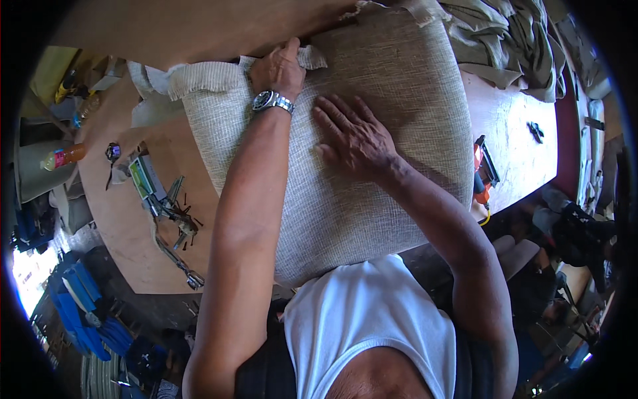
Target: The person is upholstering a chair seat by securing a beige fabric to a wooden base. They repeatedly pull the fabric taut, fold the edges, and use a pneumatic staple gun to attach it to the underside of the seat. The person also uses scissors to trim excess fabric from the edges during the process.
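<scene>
A beige woven upholstery fabric is stretched over a broad padded piece on the table in front of me. Its loose, frayed edge is folded back along the far side. My left hand, with a metal wristwatch on its wrist, is closed over the fabric at that far edge; its fingertips are partly hidden. My right hand lies flat on the fabric just nearer and to the right, fingers spread and holding nothing.
An orange and black power tool lies right of the piece, near a small dark object. Crumpled cloth is heaped at the far right. On the left are hand tools, loose screws, a small box, a tape measure and a bottle.
</scene>
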Tool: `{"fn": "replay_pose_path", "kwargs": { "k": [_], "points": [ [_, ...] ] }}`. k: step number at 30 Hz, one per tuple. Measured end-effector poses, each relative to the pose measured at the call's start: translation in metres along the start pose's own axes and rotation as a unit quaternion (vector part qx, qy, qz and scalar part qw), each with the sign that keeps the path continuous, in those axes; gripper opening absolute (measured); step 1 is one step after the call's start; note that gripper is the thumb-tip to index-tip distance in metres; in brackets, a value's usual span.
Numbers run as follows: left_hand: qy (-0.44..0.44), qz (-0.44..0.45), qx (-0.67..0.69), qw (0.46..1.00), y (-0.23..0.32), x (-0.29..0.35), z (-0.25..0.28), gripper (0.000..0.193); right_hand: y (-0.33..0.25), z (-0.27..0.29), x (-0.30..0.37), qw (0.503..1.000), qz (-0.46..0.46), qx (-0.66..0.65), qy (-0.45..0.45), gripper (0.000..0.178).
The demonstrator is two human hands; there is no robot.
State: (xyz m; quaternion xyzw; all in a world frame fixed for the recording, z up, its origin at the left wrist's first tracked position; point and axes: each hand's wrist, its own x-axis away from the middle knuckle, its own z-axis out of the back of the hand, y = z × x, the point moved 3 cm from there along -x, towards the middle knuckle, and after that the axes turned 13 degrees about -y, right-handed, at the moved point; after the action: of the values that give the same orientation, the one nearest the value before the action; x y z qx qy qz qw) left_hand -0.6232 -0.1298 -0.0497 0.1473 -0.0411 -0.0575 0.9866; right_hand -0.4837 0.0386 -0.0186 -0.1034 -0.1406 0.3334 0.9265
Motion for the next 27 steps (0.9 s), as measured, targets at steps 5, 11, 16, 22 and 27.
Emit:
{"fn": "replay_pose_path", "kwargs": {
  "k": [5, 11, 16, 22, 27],
  "points": [
    [-0.008, 0.016, 0.025, 1.0, 0.005, -0.004, 0.005, 0.027, 0.018, -0.001, -0.053, 0.999, -0.033, 0.004, 0.041, 0.069],
    [-0.042, 0.061, 0.035, 0.997, 0.003, -0.016, 0.015, 0.023, 0.025, 0.005, -0.081, 0.998, -0.054, 0.026, 0.035, 0.063],
    [-0.03, 0.056, 0.045, 0.997, 0.003, -0.022, 0.009, 0.023, 0.035, 0.008, -0.1, 0.996, -0.05, -0.006, 0.074, 0.053],
    [0.046, -0.015, 0.116, 0.992, 0.015, 0.005, 0.037, 0.031, 0.035, 0.011, -0.096, 0.995, -0.088, -0.018, -0.034, 0.054],
    [-0.098, -0.064, -0.132, 0.984, 0.022, 0.089, 0.037, 0.043, 0.035, 0.012, -0.1, 0.994, -0.109, -0.02, -0.016, 0.058]
  ]
}}
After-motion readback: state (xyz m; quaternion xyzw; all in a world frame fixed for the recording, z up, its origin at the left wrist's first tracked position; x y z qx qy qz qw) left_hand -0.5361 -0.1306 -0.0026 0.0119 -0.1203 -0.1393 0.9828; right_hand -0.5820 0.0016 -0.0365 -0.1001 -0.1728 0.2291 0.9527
